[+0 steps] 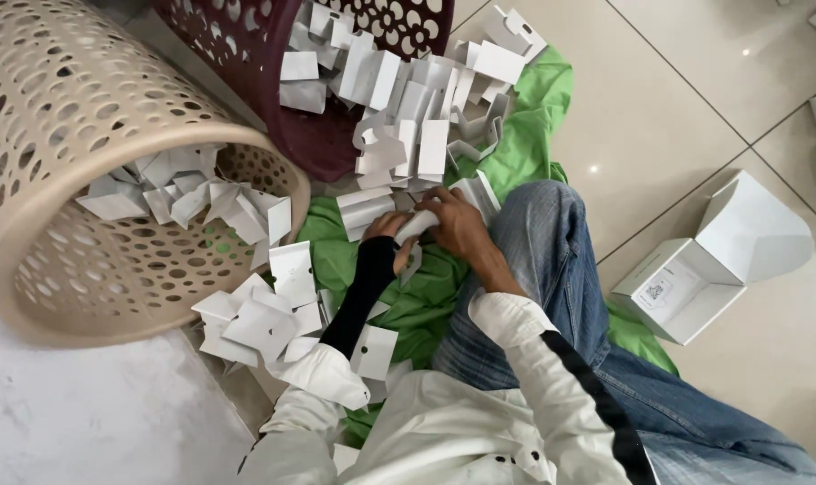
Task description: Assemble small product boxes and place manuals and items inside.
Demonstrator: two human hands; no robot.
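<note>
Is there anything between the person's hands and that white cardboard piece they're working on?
Nothing visible. Both the left hand and the right hand already touch the white cardboard piece, held over the green cloth. Other loose white pieces lie beyond, by the maroon basket, not between.

Small white folded cardboard piece (419,224): flat card stock, bent along a crease, lying tilted and pinched between both hands over the green cloth. One end shows above the left hand's (390,235) fingers; the rest sits under the right hand (457,224). Similar loose white card pieces lie just beyond the grip.
</note>
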